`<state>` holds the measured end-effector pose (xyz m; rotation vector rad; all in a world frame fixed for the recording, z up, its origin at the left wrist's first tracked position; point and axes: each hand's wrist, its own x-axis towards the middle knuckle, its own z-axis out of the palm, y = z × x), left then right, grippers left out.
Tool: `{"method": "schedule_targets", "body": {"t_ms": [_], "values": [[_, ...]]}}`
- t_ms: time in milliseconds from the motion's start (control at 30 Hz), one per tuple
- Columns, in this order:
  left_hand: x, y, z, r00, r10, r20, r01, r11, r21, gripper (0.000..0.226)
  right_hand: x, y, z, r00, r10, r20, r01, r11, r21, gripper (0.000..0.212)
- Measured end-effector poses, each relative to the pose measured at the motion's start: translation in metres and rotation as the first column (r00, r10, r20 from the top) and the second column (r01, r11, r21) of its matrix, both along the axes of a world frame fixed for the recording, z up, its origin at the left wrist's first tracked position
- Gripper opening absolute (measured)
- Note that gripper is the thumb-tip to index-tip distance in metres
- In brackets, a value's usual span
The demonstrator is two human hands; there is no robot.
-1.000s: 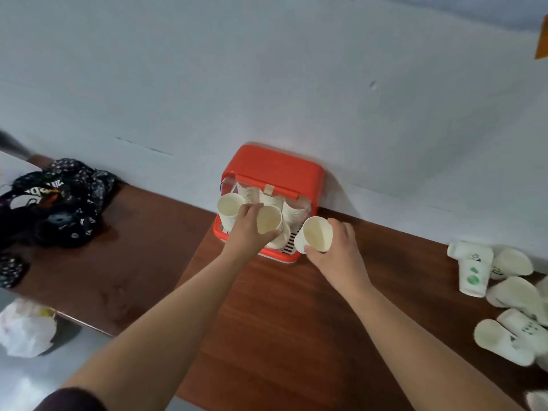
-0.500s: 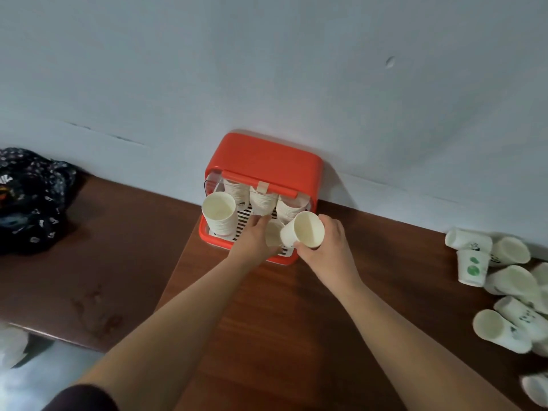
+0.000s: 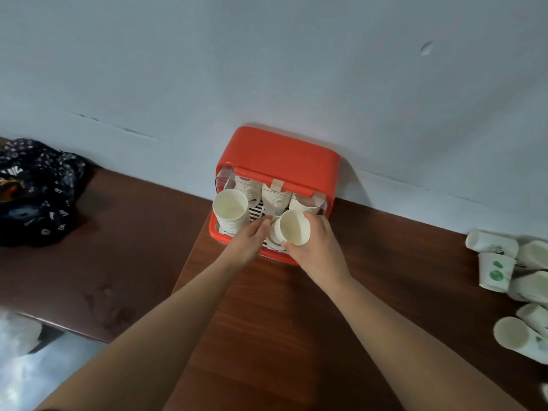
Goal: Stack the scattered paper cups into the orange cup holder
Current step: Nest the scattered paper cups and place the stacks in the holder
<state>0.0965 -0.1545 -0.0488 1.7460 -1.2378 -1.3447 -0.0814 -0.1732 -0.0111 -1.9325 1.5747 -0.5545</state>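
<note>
The orange cup holder (image 3: 278,155) stands against the wall with its front open, stacks of white paper cups inside. A tall stack (image 3: 230,209) fills the front left slot. My right hand (image 3: 318,247) grips a single paper cup (image 3: 294,227), mouth toward me, over the front middle of the holder. My left hand (image 3: 249,238) reaches in beside it, fingers on a low cup stack (image 3: 273,242) that the held cup mostly hides. Several loose cups (image 3: 504,265) lie scattered at the table's right edge.
The brown wooden table (image 3: 267,336) runs along a pale wall. A dark patterned cloth bag (image 3: 35,188) sits at far left on a lower brown surface. A white plastic bag (image 3: 17,336) lies on the floor at lower left.
My left hand has set its cup down into the holder's front middle slot and stays low there. My right hand has brought its cup left, over that same slot.
</note>
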Motion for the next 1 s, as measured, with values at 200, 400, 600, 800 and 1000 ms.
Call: {"method": "schedule_targets", "body": {"t_ms": [200, 400, 600, 800, 1000], "values": [[0.005, 0.001, -0.008, 0.998, -0.064, 0.010, 0.064, 0.998, 0.007, 0.043, 0.015, -0.008, -0.014, 0.991, 0.133, 0.001, -0.131, 0.976, 0.173, 0.070], [0.006, 0.001, -0.011, 0.973, -0.090, 0.212, 0.095, 0.995, -0.016, 0.045, 0.018, -0.013, -0.028, 0.996, 0.091, -0.023, -0.082, 0.964, 0.253, 0.081], [-0.004, 0.011, -0.001, 0.957, 0.022, 0.288, -0.006, 0.998, -0.057, 0.037, 0.002, -0.004, -0.022, 0.998, 0.067, 0.006, -0.067, 0.970, 0.232, 0.079], [-0.024, 0.046, 0.019, 0.923, -0.022, 0.383, 0.049, 0.997, -0.061, 0.029, -0.080, 0.033, -0.008, 0.984, -0.032, -0.175, 0.074, 0.968, 0.239, 0.069], [-0.108, 0.072, 0.044, 0.851, -0.209, 0.481, 0.272, 0.960, -0.065, 0.034, -0.210, 0.093, 0.007, 0.951, -0.116, -0.286, 0.188, 0.952, 0.241, 0.065]]}}
